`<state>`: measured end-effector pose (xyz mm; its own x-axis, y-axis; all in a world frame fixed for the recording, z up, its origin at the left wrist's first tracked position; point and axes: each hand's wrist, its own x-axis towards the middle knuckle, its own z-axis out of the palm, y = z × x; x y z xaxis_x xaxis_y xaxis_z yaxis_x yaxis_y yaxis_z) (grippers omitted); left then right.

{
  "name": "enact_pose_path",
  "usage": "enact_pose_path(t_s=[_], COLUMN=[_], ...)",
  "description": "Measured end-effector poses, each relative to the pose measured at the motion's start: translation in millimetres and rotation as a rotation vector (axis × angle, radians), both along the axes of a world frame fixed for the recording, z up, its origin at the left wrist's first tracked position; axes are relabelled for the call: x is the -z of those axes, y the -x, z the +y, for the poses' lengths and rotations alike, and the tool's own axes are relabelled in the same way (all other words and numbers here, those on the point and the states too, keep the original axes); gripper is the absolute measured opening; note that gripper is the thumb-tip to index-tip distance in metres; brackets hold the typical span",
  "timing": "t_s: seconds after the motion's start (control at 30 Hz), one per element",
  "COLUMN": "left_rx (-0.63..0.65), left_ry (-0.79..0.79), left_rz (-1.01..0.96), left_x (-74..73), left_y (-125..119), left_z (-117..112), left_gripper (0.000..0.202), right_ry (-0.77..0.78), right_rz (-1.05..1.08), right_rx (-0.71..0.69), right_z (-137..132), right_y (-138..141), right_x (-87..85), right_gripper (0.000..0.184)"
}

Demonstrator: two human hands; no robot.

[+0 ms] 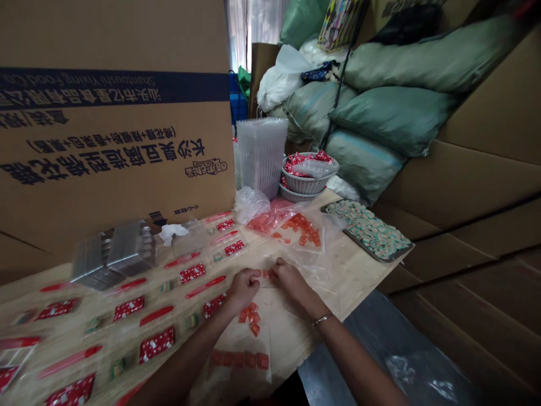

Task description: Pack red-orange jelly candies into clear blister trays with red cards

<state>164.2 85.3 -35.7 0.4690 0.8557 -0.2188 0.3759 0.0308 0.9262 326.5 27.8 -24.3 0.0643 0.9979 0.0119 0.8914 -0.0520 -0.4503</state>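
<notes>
My left hand (243, 288) is closed in a pinch, with a small orange-red square piece (257, 273) at its fingertips. Close beside it, my right hand (291, 280) pinches another orange-red square (266, 274). Both hands are just above the table (291, 327). Below them lies a small heap of loose orange-red pieces (250, 316). Nearer to me, several such squares (240, 360) form a row on a clear sheet or tray, whose kind I cannot tell. Beyond my hands, a clear bag (320, 248) holds more loose orange-red pieces (302, 227).
Clear packs with red dotted sachets (156, 344) and red sticks (156, 316) cover the left side. Stacked clear trays (114, 256), a large carton (114, 129) and tall plastic trays (262, 155) stand behind. Right lie a basket (310, 184) and a tray of green-white pieces (387, 258).
</notes>
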Motion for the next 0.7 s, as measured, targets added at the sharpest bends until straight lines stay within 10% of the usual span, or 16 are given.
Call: enact_pose_path(t_s=[0.7], left_rx=[0.073], left_ry=[-0.025], left_rz=[0.016], left_x=[15.4], left_y=[5.8], left_z=[12.8], left_gripper=[0.027], right_ry=[-0.088], right_rz=[-0.144], right_rx=[-0.028], right_z=[-13.5], right_y=[-5.5], right_x=[3.5], right_gripper=[0.014])
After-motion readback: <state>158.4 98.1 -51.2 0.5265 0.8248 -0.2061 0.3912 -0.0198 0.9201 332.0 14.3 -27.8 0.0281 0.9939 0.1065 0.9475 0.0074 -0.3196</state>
